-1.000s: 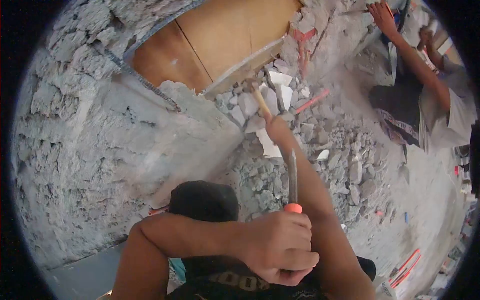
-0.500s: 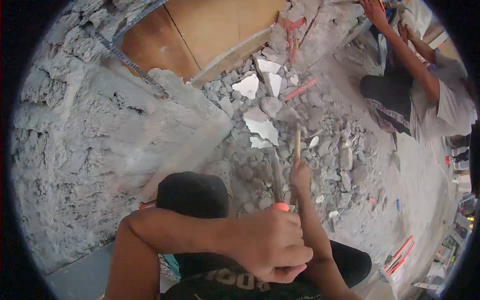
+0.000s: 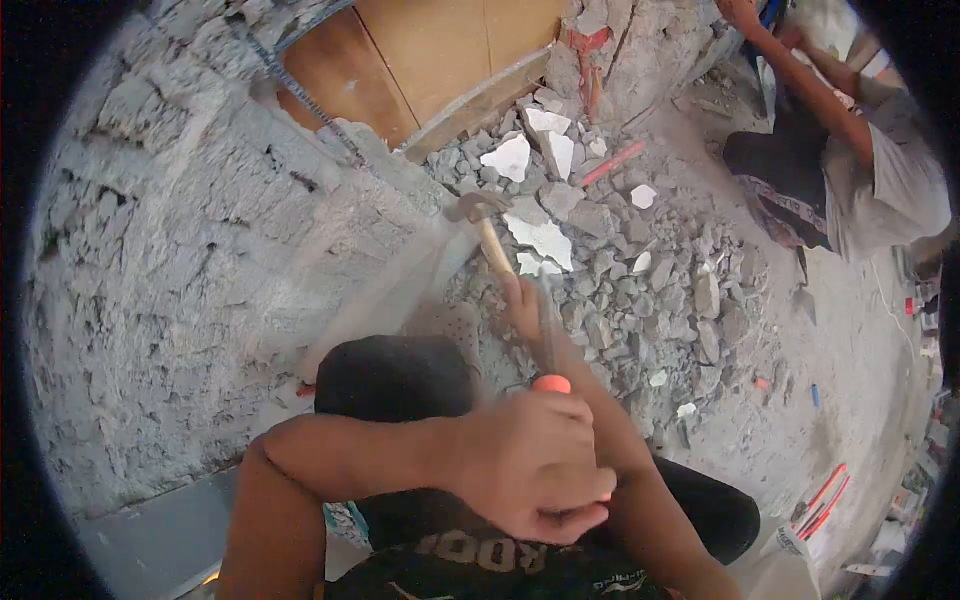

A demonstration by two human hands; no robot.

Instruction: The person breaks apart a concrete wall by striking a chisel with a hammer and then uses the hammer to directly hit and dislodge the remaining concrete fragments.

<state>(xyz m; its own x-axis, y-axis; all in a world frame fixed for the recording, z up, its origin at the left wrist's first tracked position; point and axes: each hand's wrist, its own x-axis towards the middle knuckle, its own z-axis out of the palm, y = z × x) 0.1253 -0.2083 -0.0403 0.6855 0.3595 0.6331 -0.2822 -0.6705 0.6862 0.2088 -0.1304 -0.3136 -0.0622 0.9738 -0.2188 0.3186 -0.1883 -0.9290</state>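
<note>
My left hand (image 3: 535, 465) is closed around the orange grip of a chisel (image 3: 546, 325), whose long grey metal shaft points away from me towards the rubble; the shaft is blurred and its tip is hard to make out. Beyond it, my right hand (image 3: 521, 306) wraps the wooden handle of a hammer (image 3: 492, 245). The dark hammer head lies at the edge of the rough concrete wall (image 3: 250, 230), left of a broken white-faced piece (image 3: 540, 240). My right forearm passes behind the chisel and my left hand.
Broken concrete rubble (image 3: 650, 310) covers the ground ahead, with a red tube (image 3: 613, 163) on it. Wooden boards (image 3: 440, 60) stand at the back. Another person in a grey shirt (image 3: 890, 190) crouches at the upper right. Red strips (image 3: 822, 503) lie at the lower right.
My right hand has swung the hammer leftwards, from over the rubble to the concrete edge. My left hand still grips the chisel, and the view has shifted slightly.
</note>
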